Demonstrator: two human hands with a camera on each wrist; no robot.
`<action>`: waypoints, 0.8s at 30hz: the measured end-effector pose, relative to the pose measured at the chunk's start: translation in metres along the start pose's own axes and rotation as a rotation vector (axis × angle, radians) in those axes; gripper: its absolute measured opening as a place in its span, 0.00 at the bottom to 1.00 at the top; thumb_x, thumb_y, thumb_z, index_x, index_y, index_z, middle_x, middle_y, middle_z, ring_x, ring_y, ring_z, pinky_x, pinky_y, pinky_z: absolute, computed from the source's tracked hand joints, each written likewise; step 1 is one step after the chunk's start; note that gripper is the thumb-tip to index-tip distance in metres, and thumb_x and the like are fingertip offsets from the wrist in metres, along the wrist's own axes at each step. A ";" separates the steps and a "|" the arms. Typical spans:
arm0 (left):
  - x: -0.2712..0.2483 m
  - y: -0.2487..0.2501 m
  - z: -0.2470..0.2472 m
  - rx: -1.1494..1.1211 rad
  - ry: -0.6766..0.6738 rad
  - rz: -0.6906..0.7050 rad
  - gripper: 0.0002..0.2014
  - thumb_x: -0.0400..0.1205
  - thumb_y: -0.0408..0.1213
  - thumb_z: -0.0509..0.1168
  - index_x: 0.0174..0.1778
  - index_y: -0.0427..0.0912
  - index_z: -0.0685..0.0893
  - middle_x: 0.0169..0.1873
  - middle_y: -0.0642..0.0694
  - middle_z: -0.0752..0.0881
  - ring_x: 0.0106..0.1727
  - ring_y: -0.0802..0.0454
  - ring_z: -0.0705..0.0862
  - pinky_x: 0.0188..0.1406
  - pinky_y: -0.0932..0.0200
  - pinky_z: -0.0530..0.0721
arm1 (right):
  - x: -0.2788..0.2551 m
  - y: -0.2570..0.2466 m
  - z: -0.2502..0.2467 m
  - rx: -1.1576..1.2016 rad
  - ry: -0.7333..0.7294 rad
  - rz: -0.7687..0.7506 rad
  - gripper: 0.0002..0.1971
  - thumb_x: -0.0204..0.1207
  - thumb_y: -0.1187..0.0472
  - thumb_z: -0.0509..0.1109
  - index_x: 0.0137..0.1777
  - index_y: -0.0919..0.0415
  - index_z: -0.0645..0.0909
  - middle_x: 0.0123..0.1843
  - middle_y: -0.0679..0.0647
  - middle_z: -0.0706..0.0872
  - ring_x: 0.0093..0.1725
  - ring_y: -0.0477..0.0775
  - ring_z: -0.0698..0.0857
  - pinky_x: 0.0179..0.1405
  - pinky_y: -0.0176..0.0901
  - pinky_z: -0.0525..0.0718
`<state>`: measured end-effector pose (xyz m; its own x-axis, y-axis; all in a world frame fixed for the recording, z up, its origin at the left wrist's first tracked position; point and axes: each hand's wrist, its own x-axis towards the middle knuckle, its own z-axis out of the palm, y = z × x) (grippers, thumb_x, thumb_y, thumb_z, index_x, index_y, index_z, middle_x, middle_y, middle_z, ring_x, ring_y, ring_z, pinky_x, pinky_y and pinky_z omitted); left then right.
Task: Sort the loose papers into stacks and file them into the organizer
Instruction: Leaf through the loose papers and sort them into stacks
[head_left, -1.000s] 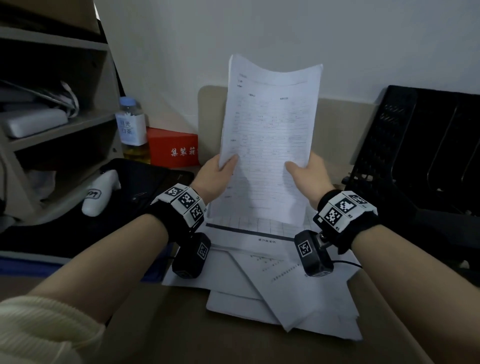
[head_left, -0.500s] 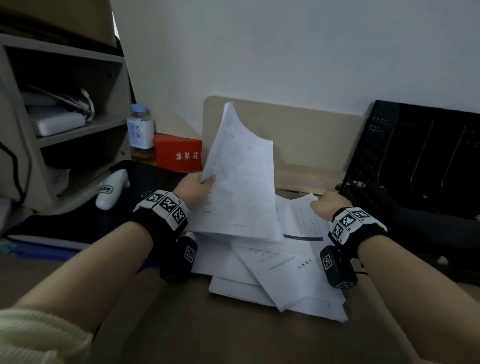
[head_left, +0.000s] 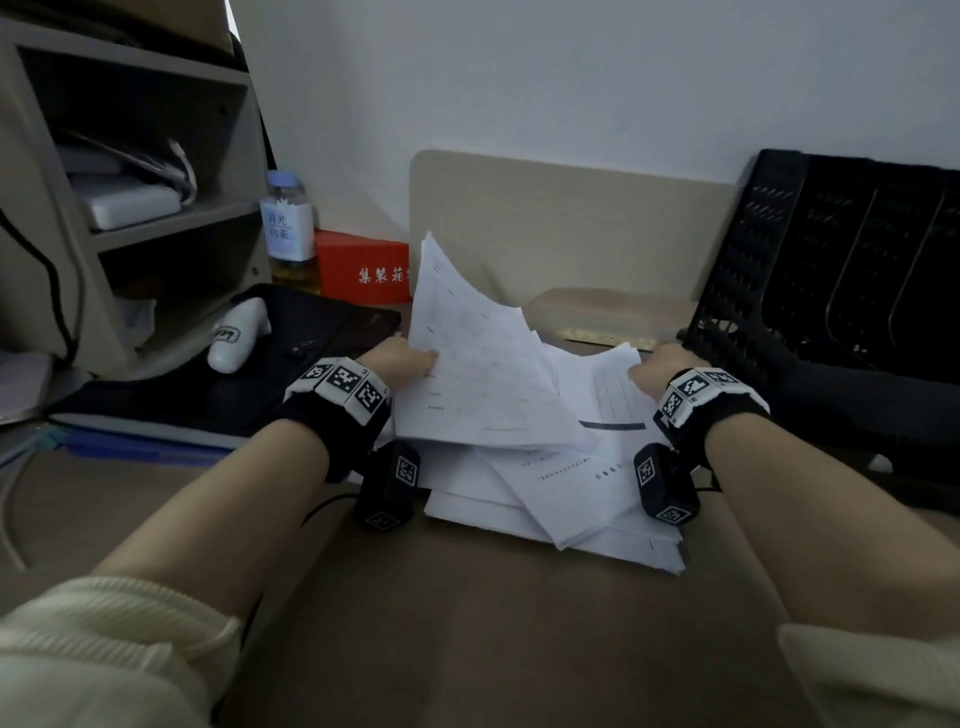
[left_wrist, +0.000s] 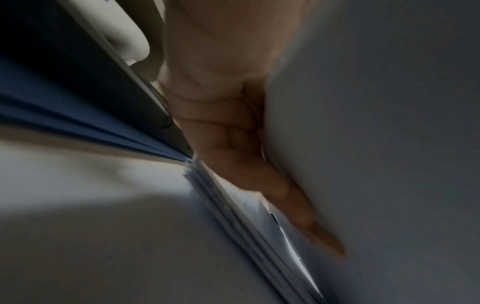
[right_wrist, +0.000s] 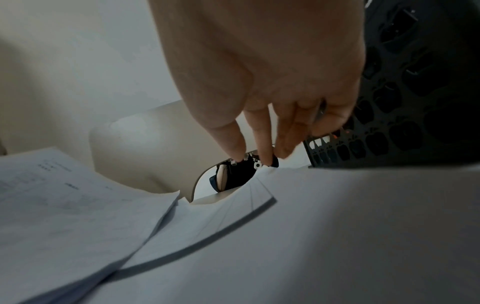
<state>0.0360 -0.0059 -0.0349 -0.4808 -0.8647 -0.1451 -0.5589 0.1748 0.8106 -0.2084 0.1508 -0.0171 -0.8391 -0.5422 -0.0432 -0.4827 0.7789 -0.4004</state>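
Observation:
My left hand (head_left: 410, 358) grips a few printed sheets (head_left: 483, 374) by their left edge, thumb on top, fingers (left_wrist: 246, 164) flat along the underside. The sheets lean low over the loose paper pile (head_left: 571, 504) on the desk. My right hand (head_left: 655, 368) is on the pile's far right side. Its fingertips (right_wrist: 262, 156) touch the far edge of a ruled sheet with a dark bar (head_left: 608, 400), and nothing shows between them. The black mesh organizer (head_left: 831, 270) stands just right of that hand, its slots dark.
A beige board (head_left: 571, 223) leans on the wall behind the papers. At left are a shelf unit (head_left: 130, 218), a bottle (head_left: 288, 228), a red box (head_left: 363, 273), and a white gadget (head_left: 236, 338) on a black case (head_left: 311, 364). Bare desk (head_left: 493, 623) lies near me.
Both hands held the sheets upright a second ago. My right hand let go and dropped to the pile's far right edge, while my left hand lowered and tilted the sheets over the pile.

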 end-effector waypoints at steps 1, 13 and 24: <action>-0.001 0.000 0.000 -0.008 0.005 -0.006 0.25 0.87 0.41 0.60 0.76 0.29 0.71 0.74 0.35 0.76 0.73 0.37 0.76 0.73 0.48 0.74 | 0.002 0.000 0.001 -0.021 -0.013 -0.016 0.13 0.80 0.58 0.62 0.53 0.68 0.81 0.43 0.59 0.82 0.45 0.60 0.80 0.48 0.44 0.78; 0.006 -0.002 0.003 -0.068 -0.020 -0.088 0.21 0.87 0.36 0.58 0.74 0.28 0.73 0.70 0.32 0.79 0.70 0.35 0.79 0.72 0.43 0.76 | 0.003 -0.003 0.004 0.072 -0.104 -0.028 0.12 0.74 0.54 0.69 0.38 0.62 0.73 0.45 0.60 0.84 0.48 0.61 0.84 0.52 0.49 0.85; 0.005 -0.012 -0.005 -0.336 -0.024 -0.114 0.20 0.87 0.41 0.61 0.69 0.28 0.75 0.64 0.34 0.83 0.63 0.35 0.83 0.66 0.39 0.80 | -0.001 -0.011 0.009 0.446 -0.348 -0.020 0.11 0.80 0.67 0.64 0.36 0.61 0.72 0.29 0.56 0.74 0.25 0.51 0.69 0.17 0.33 0.65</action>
<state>0.0436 -0.0147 -0.0420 -0.4460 -0.8580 -0.2548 -0.3581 -0.0899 0.9294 -0.1995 0.1401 -0.0208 -0.6626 -0.6862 -0.3002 -0.2817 0.5997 -0.7490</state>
